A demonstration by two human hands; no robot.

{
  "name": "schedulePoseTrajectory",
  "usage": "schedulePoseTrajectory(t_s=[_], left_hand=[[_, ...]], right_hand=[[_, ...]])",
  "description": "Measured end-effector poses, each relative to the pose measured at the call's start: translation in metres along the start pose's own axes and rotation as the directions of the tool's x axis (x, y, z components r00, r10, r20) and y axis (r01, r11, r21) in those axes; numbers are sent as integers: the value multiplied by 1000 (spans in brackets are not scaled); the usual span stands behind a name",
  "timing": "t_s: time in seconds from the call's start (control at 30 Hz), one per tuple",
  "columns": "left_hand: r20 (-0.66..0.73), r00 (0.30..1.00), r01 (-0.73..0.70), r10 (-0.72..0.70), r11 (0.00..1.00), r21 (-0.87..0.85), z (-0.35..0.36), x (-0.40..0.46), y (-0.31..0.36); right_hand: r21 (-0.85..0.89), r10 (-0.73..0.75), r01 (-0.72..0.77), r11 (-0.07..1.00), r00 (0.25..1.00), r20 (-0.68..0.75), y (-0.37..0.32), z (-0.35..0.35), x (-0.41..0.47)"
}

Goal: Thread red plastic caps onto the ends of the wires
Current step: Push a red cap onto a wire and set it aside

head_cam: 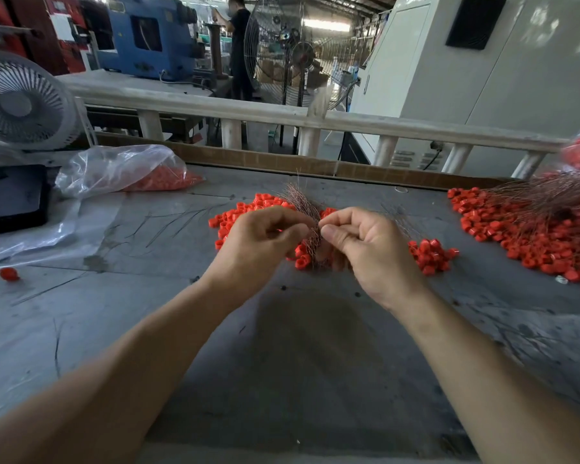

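Left hand [262,241] & right hand [362,242] are both pinching a bundle of thin coppery wires [303,204] mid-table, risking strands slipping, splaying over loose red plastic caps [431,256].

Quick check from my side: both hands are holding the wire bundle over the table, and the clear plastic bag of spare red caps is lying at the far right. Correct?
Not quite. The head view shows the clear plastic bag of spare red caps lying at the far left, beside the white fan, not the far right. The rest holds: left hand and right hand both hold the wire bundle over the table.
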State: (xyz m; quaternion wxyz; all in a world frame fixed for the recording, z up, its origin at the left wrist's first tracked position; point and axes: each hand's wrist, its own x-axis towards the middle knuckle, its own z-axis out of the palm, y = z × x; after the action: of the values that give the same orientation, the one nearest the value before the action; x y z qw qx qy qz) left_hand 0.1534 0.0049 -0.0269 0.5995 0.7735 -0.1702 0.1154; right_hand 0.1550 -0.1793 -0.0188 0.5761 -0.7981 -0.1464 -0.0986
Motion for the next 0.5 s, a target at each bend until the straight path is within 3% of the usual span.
schedulePoseTrajectory(t_s=[0.1, 0.5], left_hand=[[-6, 997, 77, -80, 980, -185, -3, 1, 0], [-38, 992, 102, -122, 935, -339, -5, -1, 2]], right_hand=[[-3, -4, 4, 1000, 998, 60, -1, 5, -1], [32, -4, -1, 999, 991, 135, -5, 7, -5]])
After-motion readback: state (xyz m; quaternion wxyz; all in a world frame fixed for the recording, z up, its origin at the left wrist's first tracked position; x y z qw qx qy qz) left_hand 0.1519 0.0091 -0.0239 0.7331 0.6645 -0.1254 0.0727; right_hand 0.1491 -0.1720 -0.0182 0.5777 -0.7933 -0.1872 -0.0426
